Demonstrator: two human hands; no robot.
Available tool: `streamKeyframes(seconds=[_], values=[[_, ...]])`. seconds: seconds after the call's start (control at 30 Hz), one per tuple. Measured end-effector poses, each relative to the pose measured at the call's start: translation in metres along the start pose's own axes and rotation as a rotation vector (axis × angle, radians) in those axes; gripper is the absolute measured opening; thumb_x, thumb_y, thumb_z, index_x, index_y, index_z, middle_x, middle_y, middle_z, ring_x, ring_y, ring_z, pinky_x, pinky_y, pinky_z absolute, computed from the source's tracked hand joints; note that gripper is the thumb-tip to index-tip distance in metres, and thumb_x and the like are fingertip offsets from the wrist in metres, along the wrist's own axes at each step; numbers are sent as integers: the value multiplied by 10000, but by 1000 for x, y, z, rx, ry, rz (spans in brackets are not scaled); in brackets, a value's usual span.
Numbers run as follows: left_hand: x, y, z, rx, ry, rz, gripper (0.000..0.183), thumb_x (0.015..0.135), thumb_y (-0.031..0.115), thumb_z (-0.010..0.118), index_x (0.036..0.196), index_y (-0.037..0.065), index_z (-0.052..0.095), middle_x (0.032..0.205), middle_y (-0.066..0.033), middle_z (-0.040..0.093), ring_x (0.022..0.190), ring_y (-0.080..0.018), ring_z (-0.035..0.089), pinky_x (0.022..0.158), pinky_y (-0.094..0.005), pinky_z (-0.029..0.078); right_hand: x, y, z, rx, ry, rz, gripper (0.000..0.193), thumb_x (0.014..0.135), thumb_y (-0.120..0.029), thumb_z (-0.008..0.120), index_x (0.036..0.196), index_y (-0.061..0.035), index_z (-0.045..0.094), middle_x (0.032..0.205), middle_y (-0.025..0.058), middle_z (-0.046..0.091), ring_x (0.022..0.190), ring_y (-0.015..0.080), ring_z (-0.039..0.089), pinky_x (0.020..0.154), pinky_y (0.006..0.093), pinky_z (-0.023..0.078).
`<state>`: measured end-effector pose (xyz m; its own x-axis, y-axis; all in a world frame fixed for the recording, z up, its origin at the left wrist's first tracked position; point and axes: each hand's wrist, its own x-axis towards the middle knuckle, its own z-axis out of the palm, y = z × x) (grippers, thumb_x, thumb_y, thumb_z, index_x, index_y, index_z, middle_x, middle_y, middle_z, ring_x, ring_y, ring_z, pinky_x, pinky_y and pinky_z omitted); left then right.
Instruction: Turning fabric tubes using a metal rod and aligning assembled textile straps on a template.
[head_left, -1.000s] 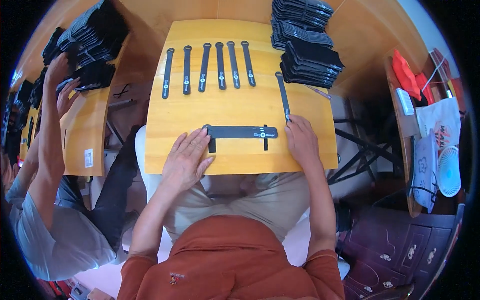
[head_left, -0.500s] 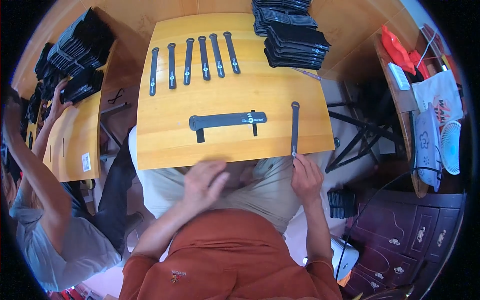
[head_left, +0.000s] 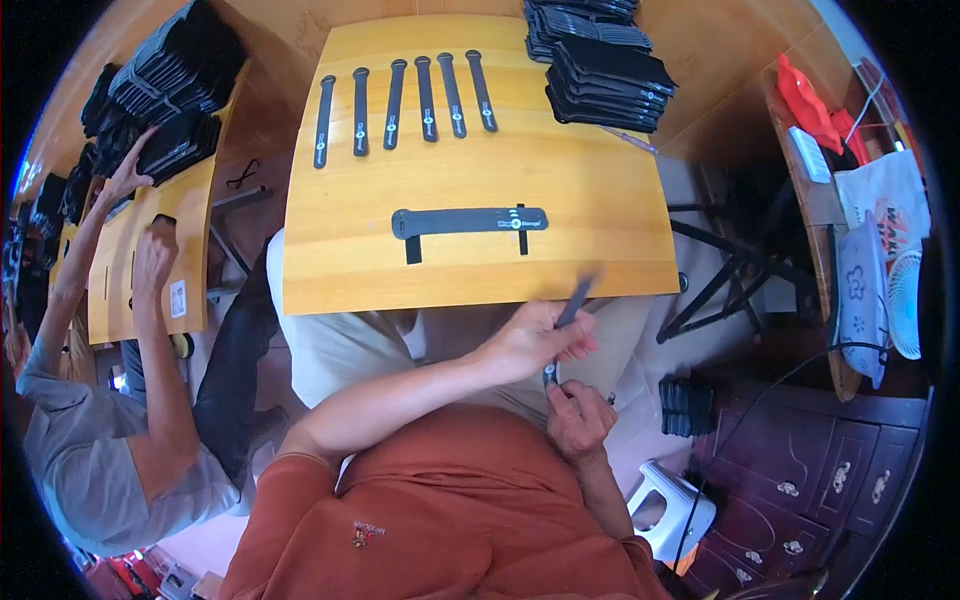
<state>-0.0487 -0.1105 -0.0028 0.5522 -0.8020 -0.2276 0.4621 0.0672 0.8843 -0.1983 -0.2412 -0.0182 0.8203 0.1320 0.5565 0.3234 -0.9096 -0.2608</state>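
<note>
A narrow black strap [head_left: 574,304] is held in front of my body, just off the table's near edge. My left hand [head_left: 530,340] is closed around its middle, and its blurred upper end sticks up above the fingers. Below, my right hand [head_left: 582,418] pinches the lower end, near a small round mark. On the table, a wider black strap [head_left: 465,222] with a rounded left end lies crosswise over two short black strips. Farther back, several narrow straps [head_left: 394,105] lie upright in a spaced row.
Stacked black straps [head_left: 610,88] stand at the wooden table's [head_left: 480,275] back right, with a thin pen-like tool [head_left: 630,140] in front. At left, a co-worker [head_left: 130,430] handles black items at another table. A side shelf [head_left: 815,225] and dark cabinet [head_left: 775,470] are at right.
My left hand has come across to the right and taken hold of the narrow strap. My right hand has drawn the strap off the table toward my body. The whole view has shifted slightly.
</note>
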Motion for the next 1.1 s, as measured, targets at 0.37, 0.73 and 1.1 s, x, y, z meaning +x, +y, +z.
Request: streamKeyframes(seconds=[0.37, 0.73, 1.1], values=[[-79, 34, -76, 154, 462, 135, 348, 1072, 302, 548, 1111, -13, 691, 873, -34, 707, 759, -72, 635, 705, -227, 516, 45, 17, 3, 535, -83, 334, 213, 799, 16, 744, 1008, -1, 706, 946, 165, 710, 796, 299, 706, 714, 367, 572], [-104, 44, -115, 103, 693, 170, 137, 943, 78, 727, 1042, -18, 727, 791, -30, 701, 660, -76, 626, 642, -214, 525, 102, 48, 36, 847, -5, 796, 185, 908, -16, 737, 1066, 67, 687, 937, 59, 706, 819, 97, 658, 734, 244, 540], [-93, 50, -141, 325, 860, 158, 121, 955, 82, 712, 1009, -22, 746, 764, -20, 700, 679, -58, 617, 641, -207, 511, 152, 62, 67, 824, -1, 672, 138, 919, 4, 711, 1049, 51, 716, 908, 68, 699, 725, 107, 642, 667, 236, 531]])
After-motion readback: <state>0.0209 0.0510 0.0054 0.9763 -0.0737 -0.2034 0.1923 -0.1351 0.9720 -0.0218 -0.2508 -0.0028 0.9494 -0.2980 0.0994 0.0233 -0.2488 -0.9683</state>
